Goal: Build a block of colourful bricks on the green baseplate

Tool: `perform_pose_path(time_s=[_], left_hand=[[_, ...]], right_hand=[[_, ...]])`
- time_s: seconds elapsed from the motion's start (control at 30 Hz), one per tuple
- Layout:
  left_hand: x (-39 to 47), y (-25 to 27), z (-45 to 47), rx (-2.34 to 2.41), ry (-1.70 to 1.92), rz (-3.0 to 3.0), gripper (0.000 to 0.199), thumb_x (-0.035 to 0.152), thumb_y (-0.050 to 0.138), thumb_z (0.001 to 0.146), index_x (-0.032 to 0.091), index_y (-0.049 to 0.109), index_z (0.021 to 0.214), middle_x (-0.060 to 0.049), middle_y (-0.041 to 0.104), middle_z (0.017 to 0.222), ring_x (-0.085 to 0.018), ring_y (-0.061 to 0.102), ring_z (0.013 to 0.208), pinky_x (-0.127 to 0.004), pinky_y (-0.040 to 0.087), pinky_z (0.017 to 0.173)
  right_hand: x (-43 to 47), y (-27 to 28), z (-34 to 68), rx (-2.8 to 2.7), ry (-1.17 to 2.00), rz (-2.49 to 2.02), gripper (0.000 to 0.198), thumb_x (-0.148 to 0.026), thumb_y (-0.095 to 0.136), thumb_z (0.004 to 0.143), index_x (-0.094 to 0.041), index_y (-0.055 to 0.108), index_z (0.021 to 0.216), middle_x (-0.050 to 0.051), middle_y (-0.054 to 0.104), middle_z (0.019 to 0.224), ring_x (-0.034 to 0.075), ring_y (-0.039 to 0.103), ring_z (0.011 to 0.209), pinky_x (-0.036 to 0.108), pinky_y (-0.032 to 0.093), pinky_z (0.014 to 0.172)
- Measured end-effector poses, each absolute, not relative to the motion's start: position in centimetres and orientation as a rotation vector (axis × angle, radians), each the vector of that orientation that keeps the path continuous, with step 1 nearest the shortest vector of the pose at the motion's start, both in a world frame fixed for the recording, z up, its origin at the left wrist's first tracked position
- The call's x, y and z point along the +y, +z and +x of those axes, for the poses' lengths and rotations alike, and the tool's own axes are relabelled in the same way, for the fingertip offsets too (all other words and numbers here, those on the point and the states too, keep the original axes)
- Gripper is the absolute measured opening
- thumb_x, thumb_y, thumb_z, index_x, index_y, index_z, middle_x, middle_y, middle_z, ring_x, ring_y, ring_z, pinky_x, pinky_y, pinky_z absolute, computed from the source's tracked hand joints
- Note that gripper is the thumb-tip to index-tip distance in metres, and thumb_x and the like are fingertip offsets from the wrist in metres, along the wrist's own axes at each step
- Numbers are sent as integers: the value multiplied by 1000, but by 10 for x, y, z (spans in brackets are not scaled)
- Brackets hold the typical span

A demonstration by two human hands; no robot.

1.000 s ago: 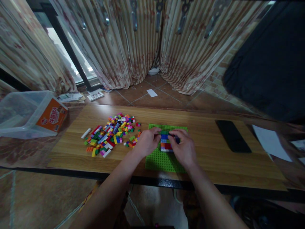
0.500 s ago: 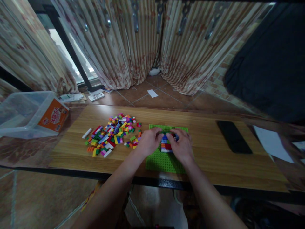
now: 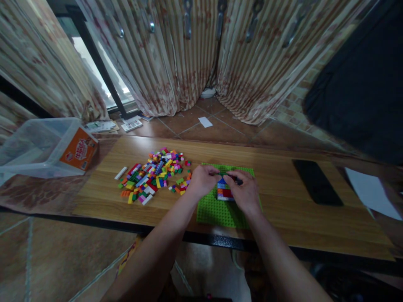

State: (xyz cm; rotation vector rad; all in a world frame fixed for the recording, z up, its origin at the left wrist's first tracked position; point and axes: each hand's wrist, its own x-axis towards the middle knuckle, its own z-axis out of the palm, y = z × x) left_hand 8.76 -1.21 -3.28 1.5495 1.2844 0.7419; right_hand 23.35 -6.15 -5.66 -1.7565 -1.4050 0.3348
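Observation:
A green baseplate lies on the wooden table. On it stands a small structure of toy bricks in layers of blue, orange, red and white. My left hand is at the back left of this structure, thumb and forefinger closed together. What sits in that pinch is hidden. My right hand covers the structure's right side, its fingers bent around the bricks and the thumb against the blue part. A dark green brick shows between the two sets of fingertips.
Left of the baseplate is a loose heap of mixed bricks. A clear plastic box with an orange label stands beyond the table's left end. A black phone lies on the right, and white paper is past it.
The whole view has shifted slightly, so things sit a little further right. Both hands stay at the brick structure, with the left fingertips slightly closer together.

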Motion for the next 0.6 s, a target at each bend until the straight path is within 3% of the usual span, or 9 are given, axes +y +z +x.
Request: perform_pose_path(time_s=[0.37, 0.6], left_hand=[[-12, -46, 96, 1366, 794, 1421, 13, 12, 66, 70, 14, 74, 79, 0, 69, 68, -13, 62, 64, -21, 48, 59], [-18, -46, 95, 1372, 790, 1497, 20, 15, 62, 72, 14, 75, 87, -2, 70, 72, -14, 61, 67, -22, 48, 60]], right_hand=[[-58, -61, 237, -1423, 353, -1671, 27, -50, 62, 79, -27, 75, 85, 6, 73, 94, 26, 64, 92, 47, 48, 88], [-56, -67, 248, -1497, 397, -1697, 39, -58, 60, 79, -25, 76, 91, 10, 73, 100, 30, 64, 99, 52, 46, 94]])
